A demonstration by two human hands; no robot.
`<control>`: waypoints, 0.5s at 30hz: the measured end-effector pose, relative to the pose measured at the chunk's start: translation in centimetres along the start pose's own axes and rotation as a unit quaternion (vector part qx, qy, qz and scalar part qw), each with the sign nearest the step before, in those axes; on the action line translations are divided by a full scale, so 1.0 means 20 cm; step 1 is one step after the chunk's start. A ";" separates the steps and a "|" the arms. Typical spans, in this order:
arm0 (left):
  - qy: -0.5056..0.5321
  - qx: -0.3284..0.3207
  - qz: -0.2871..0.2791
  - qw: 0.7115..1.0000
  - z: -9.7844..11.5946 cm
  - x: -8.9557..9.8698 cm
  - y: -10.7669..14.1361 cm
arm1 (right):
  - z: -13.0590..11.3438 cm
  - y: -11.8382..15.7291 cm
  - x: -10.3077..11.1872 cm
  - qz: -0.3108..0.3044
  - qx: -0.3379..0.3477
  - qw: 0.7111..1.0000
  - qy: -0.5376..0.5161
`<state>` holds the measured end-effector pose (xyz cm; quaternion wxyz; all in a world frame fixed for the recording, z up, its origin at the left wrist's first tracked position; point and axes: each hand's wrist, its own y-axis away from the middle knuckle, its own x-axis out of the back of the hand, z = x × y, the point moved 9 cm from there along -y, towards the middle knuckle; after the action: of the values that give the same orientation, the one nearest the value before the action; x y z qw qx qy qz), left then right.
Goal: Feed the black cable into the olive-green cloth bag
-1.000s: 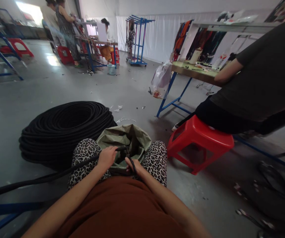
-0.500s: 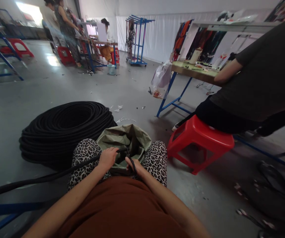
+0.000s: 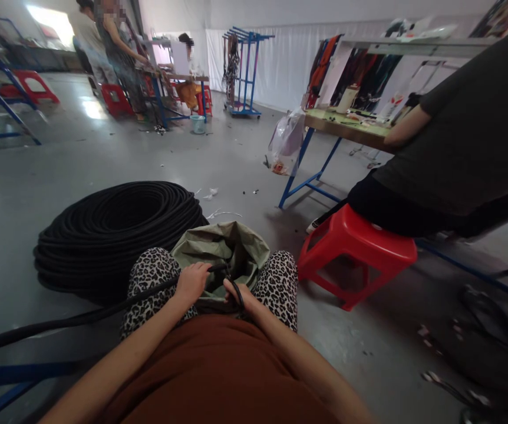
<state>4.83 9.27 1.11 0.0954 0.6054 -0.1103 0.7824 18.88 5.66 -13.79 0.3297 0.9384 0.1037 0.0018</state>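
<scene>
Your left hand (image 3: 192, 284) grips the black cord (image 3: 152, 290), your right hand (image 3: 246, 298) holds scissors (image 3: 237, 292) near its tip over the green bag (image 3: 256, 250); I can't tell what's cut, but the fat coil (image 3: 68, 247) nearby seems to have lots left

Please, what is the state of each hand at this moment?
Left hand: closed, holding the thick, round black cord.
Right hand: closed, holding the scissors with black looped handles.

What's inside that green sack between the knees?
Inside the green sack, creased walls and dark shadow show. The left hand, right hand and black cord hide part of the opening; whatever lies at the bottom can't be seen.
</scene>
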 end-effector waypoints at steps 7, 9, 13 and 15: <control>0.008 0.011 0.013 1.000 0.00 0.02 0.01 | 0.00 0.02 -0.03 -0.012 -0.018 0.999 -0.036; 0.010 0.019 0.011 1.000 -0.01 0.02 0.01 | 0.00 0.03 -0.03 -0.015 -0.022 0.998 -0.056; 0.017 0.026 0.015 0.999 -0.02 0.03 0.00 | -0.01 0.05 -0.03 -0.016 -0.025 0.997 -0.077; 0.020 0.025 0.017 0.999 -0.02 0.04 0.00 | -0.02 0.06 -0.04 -0.019 -0.027 0.996 -0.082</control>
<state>4.34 9.30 1.75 0.0693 0.5900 -0.0986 0.7984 18.40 4.80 -12.74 0.3620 0.9241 0.0940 -0.0791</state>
